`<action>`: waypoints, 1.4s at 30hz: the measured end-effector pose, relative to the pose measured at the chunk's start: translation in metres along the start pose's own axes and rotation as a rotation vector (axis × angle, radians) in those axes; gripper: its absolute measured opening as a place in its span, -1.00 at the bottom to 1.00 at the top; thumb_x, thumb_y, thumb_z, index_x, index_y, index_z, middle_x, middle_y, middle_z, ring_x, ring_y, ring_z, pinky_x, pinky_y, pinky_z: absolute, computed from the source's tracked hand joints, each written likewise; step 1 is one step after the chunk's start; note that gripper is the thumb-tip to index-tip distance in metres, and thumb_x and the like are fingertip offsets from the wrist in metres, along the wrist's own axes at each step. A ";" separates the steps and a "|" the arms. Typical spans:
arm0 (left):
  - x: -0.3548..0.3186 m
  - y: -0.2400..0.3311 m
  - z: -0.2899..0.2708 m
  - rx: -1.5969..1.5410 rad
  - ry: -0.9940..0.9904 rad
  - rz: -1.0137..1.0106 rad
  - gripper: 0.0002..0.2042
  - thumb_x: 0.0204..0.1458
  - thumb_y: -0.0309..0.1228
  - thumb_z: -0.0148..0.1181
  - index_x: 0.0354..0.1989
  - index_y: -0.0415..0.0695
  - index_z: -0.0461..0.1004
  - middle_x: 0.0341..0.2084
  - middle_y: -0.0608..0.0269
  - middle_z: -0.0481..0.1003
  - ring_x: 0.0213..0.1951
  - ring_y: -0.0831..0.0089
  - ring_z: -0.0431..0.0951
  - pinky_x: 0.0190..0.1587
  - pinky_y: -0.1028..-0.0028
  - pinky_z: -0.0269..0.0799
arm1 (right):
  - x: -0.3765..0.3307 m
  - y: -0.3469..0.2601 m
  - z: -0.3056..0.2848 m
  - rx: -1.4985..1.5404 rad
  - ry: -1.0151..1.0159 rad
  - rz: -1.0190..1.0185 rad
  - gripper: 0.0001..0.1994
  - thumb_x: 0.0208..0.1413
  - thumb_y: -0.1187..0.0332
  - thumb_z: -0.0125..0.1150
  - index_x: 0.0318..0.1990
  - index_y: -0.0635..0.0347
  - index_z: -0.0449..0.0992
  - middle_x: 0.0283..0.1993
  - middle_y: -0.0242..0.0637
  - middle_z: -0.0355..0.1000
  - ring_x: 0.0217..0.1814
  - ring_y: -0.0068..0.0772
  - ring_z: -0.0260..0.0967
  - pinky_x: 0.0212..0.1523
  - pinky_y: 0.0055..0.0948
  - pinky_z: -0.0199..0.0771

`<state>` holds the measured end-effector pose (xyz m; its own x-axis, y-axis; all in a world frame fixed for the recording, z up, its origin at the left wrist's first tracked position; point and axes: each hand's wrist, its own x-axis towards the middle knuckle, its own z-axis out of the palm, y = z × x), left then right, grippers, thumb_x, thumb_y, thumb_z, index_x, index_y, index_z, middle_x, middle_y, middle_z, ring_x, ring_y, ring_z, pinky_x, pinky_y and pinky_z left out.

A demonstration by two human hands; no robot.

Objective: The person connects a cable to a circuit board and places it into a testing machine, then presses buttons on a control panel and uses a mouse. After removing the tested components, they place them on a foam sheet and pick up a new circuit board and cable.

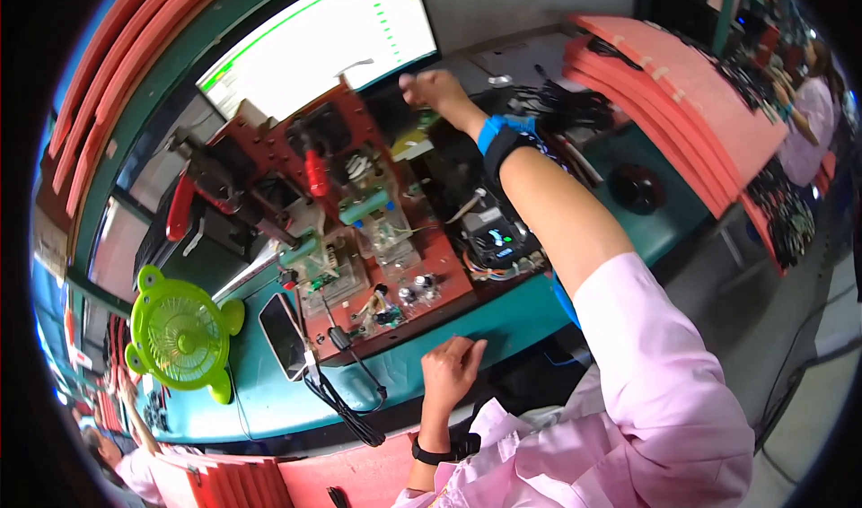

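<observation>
My left hand is at the near edge of the green bench mat, in front of a red test fixture. Its fingers are curled in, and whatever they might hold is hidden. My right hand, with a blue band and a black band at the wrist, reaches far across the bench toward the monitor's lower edge. Those fingers are bent too, and their inside cannot be seen. Between the hands stands the red fixture with red-handled toggle clamps and clear plates. Beside it lies a black device with a small lit display.
A bright monitor stands behind. On the left are a green fan, a phone and a black cable. Pink foam sheets and bundled black cables are at right. Other people sit at both sides.
</observation>
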<state>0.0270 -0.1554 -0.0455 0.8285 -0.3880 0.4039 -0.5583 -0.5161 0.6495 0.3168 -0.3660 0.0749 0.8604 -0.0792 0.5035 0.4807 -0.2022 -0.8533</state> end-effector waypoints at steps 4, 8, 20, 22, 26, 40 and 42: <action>-0.008 -0.006 -0.010 0.004 0.037 -0.058 -0.78 -0.16 -0.46 0.21 -0.69 -0.27 0.33 -0.79 0.11 0.30 -0.75 0.27 0.27 -0.66 0.41 0.15 | -0.009 -0.029 -0.065 -0.543 0.052 -0.167 -0.67 -0.07 0.07 0.13 -0.53 0.19 0.48 -0.57 -0.21 0.41 -0.54 -0.35 0.34 -0.48 -0.44 0.28; -0.001 0.000 -0.003 0.069 0.018 0.014 -0.78 -0.16 -0.45 0.22 -0.69 -0.26 0.34 -0.80 0.10 0.31 -0.74 0.24 0.29 -0.66 0.40 0.16 | -0.076 -0.044 -0.213 -0.964 -0.199 -0.113 -0.62 -0.09 0.06 0.06 -0.53 0.27 0.45 -0.55 -0.04 0.37 -0.47 -0.10 0.36 -0.45 -0.19 0.30; -0.002 0.003 -0.004 0.122 -0.011 0.005 -0.80 -0.16 -0.38 0.22 -0.68 -0.19 0.38 -0.77 0.14 0.33 -0.71 0.17 0.35 -0.64 0.34 0.21 | -0.248 0.031 -0.212 -1.191 0.294 -0.107 -0.71 -0.02 0.33 0.11 -0.10 0.13 0.40 -0.07 -0.15 0.35 -0.05 -0.06 0.27 -0.08 -0.28 0.31; -0.003 0.004 -0.008 0.144 0.002 -0.013 -0.80 -0.16 -0.38 0.22 -0.68 -0.19 0.38 -0.76 0.15 0.34 -0.70 0.17 0.35 -0.64 0.34 0.21 | -0.253 0.030 -0.212 -1.171 0.273 -0.147 -0.74 -0.03 0.34 0.11 -0.14 0.14 0.43 -0.07 -0.16 0.35 -0.06 -0.07 0.27 -0.08 -0.28 0.30; -0.005 0.005 -0.008 0.154 -0.010 -0.035 -0.80 -0.15 -0.36 0.21 -0.68 -0.18 0.39 -0.75 0.17 0.36 -0.69 0.19 0.37 -0.65 0.35 0.22 | -0.256 0.027 -0.211 -1.132 0.260 -0.078 -0.75 -0.06 0.33 0.13 -0.17 0.11 0.45 -0.06 -0.18 0.34 -0.06 -0.07 0.27 -0.09 -0.26 0.30; 0.000 0.003 -0.002 0.166 -0.013 -0.040 -0.78 -0.14 -0.34 0.21 -0.69 -0.16 0.38 -0.77 0.20 0.35 -0.72 0.23 0.36 -0.67 0.37 0.20 | -0.253 0.035 -0.216 -1.109 0.354 0.079 -0.76 -0.08 0.34 0.14 -0.19 0.09 0.47 -0.02 -0.24 0.33 -0.06 -0.08 0.27 -0.08 -0.25 0.30; 0.000 0.003 -0.001 0.166 -0.012 -0.041 -0.78 -0.14 -0.34 0.21 -0.69 -0.16 0.38 -0.77 0.20 0.35 -0.73 0.23 0.35 -0.67 0.37 0.19 | -0.256 0.034 -0.216 -1.115 0.349 0.078 -0.76 -0.08 0.34 0.14 -0.19 0.09 0.47 -0.03 -0.25 0.34 -0.06 -0.08 0.27 -0.09 -0.25 0.30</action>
<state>0.0256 -0.1556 -0.0429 0.8505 -0.3730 0.3708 -0.5247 -0.6499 0.5498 0.0769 -0.5634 -0.0537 0.7043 -0.3578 0.6131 -0.1353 -0.9155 -0.3788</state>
